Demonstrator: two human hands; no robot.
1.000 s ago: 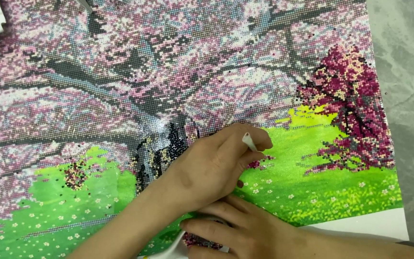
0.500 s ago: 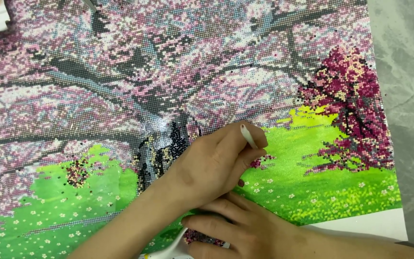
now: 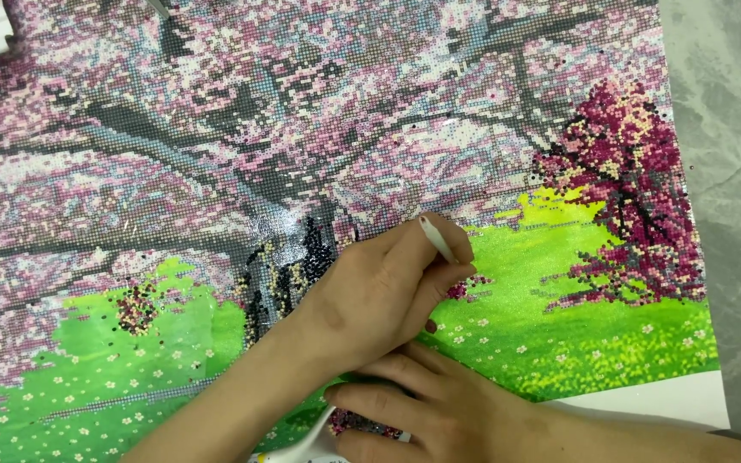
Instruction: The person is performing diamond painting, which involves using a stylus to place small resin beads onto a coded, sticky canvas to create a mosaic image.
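A: We see our left hand (image 3: 379, 296) closed around a white pen (image 3: 437, 239), its tip down on the bead canvas (image 3: 216, 154) where pink blossom meets green grass.

B: And our right hand (image 3: 422, 411) lies just below it, fingers curled over a white tray (image 3: 306, 446) of dark pink beads (image 3: 349, 423) at the canvas's near edge, on the grey table (image 3: 731, 171).

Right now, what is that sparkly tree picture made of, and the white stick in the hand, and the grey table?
The picture looks like a printed canvas sheet covered in tiny glossy beads, likely plastic; they glint by the trunk. The white stick, held in the left hand, looks like smooth plastic. The table looks like matt grey stone or a marble-look surface, judging by its pale veins.
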